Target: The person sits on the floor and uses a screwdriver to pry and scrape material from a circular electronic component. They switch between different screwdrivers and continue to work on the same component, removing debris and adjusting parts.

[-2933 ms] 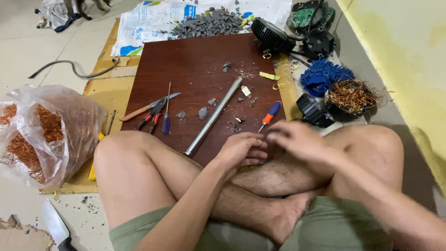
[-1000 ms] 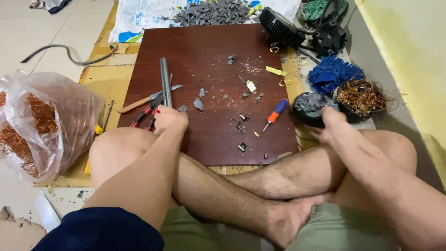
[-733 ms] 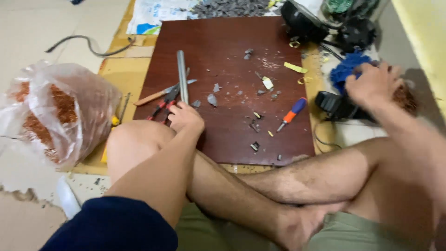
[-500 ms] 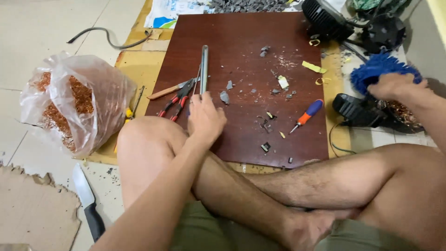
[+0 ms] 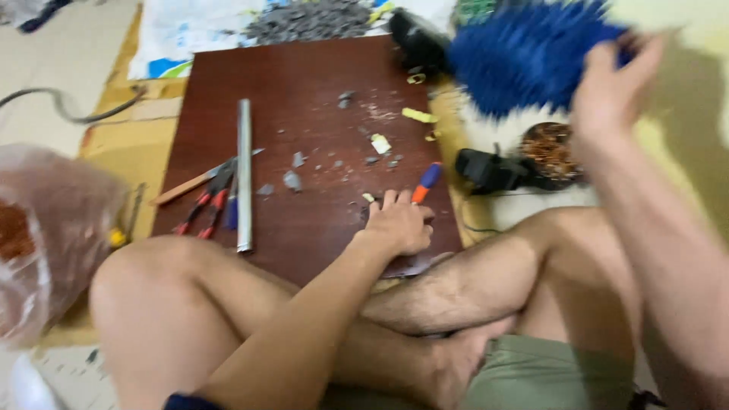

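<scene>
Shifted off the metal tube, the left hand now presses flat, fingers spread, on the near board by the orange-blue screwdriver, while farther off the right hand grips a lifted blue bundle, sorting apparently unfinished.

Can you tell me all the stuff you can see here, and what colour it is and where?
board: one, dark red-brown, on the floor.
metal tube: one, silver, board's left part.
hand tools: a few, red and blue handles, left of the tube.
screwdriver: one, blue and orange handle, board's right edge.
grey bits: a pile, beyond the board.
plastic bag: one, clear, coppery stuff inside, far left.
blue bundle: one, held up, top right.
bowl: one, dark, coppery wire inside, right.
left hand: on the board.
right hand: its grip holds the bundle.
</scene>
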